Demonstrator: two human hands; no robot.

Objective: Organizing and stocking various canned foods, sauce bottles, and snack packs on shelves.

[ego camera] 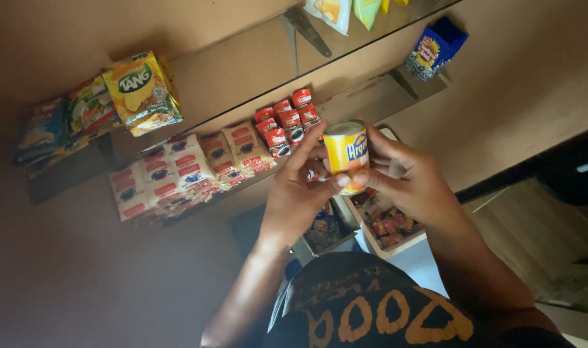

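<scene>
- Both hands — left hand point(292, 193), right hand point(406, 177) — cradle a yellow can point(347, 153) upright before the shelf point(365, 96).
- Fingertips pinch its sides from opposite directions, steadying it.
- Red sachets point(286, 122) lie just behind.

Dark shirt point(371, 303), orange lettering, bare forearms

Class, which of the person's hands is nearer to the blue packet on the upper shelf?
Right. The right hand is below the blue packet; the left hand is farther off to the left, beyond the can.

small shop | glass shelves point(242, 113) | rows of sachets point(178, 171) | snack packets point(139, 90)
</scene>
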